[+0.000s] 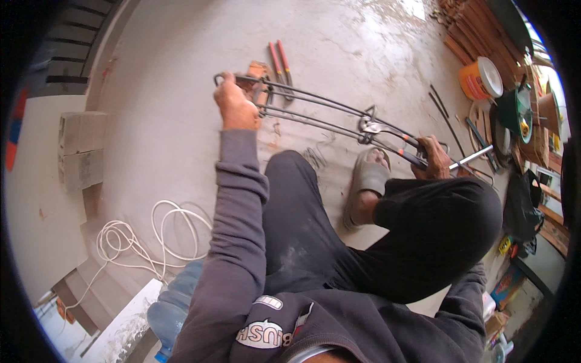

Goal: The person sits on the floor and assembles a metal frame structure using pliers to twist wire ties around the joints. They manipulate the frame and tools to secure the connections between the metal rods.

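Note:
A narrow rebar cage point(321, 101) of thin dark bars is held slantwise above the floor in front of me. My left hand point(237, 106) is closed around its left end, close to an orange brick point(257, 69). My right hand point(433, 158) is closed on the handles of pincers point(399, 140) with black and orange grips. Their metal head is at a bar stirrup point(370, 115) near the cage's right part; whether the jaws grip wire there is too small to tell. Red-handled cutters point(282, 63) lie on the floor just beyond the brick.
My sandalled foot point(370, 181) stands below the cage. Loose wire bits point(316, 156) lie by my knee. A white cable point(130, 242) coils at left near grey blocks point(82, 151). At right are an orange bucket point(478, 80), loose rods point(446, 118), a green bucket point(514, 112) and stacked planks.

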A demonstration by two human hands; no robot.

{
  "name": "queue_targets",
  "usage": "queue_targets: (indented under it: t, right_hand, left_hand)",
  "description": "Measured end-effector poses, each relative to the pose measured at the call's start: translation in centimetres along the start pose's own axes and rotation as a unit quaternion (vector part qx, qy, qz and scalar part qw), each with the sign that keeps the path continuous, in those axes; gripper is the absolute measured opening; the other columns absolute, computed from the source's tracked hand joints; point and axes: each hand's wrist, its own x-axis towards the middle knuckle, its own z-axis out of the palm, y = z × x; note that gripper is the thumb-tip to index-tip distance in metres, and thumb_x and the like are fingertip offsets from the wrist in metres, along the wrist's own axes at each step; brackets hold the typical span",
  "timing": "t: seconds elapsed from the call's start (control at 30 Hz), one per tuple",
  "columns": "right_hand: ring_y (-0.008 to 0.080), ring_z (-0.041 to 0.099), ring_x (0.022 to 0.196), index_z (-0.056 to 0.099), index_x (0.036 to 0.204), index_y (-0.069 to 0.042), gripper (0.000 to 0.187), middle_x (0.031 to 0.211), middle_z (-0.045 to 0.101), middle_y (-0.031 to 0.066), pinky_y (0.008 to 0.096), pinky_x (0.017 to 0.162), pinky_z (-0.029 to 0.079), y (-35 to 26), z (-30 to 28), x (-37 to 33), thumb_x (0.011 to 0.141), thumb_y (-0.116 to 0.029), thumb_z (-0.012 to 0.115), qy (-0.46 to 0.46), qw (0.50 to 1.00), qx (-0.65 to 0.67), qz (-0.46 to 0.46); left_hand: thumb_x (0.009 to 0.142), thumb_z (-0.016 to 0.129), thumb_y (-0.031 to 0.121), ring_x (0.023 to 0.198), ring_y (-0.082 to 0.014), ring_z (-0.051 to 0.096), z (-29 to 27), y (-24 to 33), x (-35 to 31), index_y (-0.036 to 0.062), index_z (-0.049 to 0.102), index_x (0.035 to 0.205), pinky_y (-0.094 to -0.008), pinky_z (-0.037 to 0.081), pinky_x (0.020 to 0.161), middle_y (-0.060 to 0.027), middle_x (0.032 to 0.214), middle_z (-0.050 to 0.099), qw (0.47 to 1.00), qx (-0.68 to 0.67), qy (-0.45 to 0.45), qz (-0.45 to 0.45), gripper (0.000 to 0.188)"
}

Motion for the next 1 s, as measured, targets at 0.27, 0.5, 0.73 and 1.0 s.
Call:
queue_targets:
  t: [0.27,0.5,0.73,1.0]
  right_hand:
    - [0.0277,0.063,0.094,0.057,0.118,-0.008,0.05,0.1,0.059,0.01,0.0385,0.079,0.05,-0.6,1.8,-1.3,0.072,-0.014,0.075,-0.113,0.975,-0.126,-0.142]
    - [0.0306,0.06,0.097,0.056,0.122,-0.007,0.046,0.098,0.056,0.0134,0.0412,0.083,0.047,-0.2,7.0,-4.4,0.078,-0.015,0.068,-0.077,0.99,-0.093,-0.067]
    - [0.0313,0.058,0.103,0.053,0.129,-0.006,0.052,0.104,0.059,0.0155,0.0385,0.086,0.046,1.6,13.1,-11.3,0.078,-0.009,0.062,-0.132,0.961,0.09,0.227]
    - [0.0318,0.058,0.104,0.055,0.128,-0.005,0.05,0.106,0.059,0.0156,0.0393,0.087,0.046,-3.0,18.2,-14.6,0.078,-0.007,0.061,-0.092,0.929,0.165,0.318]
  left_hand:
    - [0.106,0.033,0.043,0.065,-0.0243,0.054,4.5,3.0,-0.6,0.0038,0.057,0.092,-0.0463,0.052,0.067,-0.0077,0.072,0.053,0.975,-0.134,0.145,-0.104,0.048]
    - [0.107,0.03,0.043,0.073,-0.0268,0.056,3.1,2.0,2.3,0.0001,0.062,0.095,-0.0473,0.049,0.072,-0.0105,0.078,0.054,0.987,-0.126,0.082,-0.051,0.055]
    - [0.106,0.04,0.035,0.09,-0.0291,0.062,0.2,1.5,-0.2,-0.0049,0.061,0.107,-0.0456,0.056,0.084,-0.0157,0.096,0.063,0.998,0.047,-0.031,-0.017,0.045]
    - [0.104,0.05,0.024,0.087,-0.0269,0.067,-1.8,0.1,-3.1,-0.0068,0.053,0.116,-0.0365,0.062,0.071,-0.0183,0.099,0.064,0.983,0.149,-0.098,0.046,0.033]
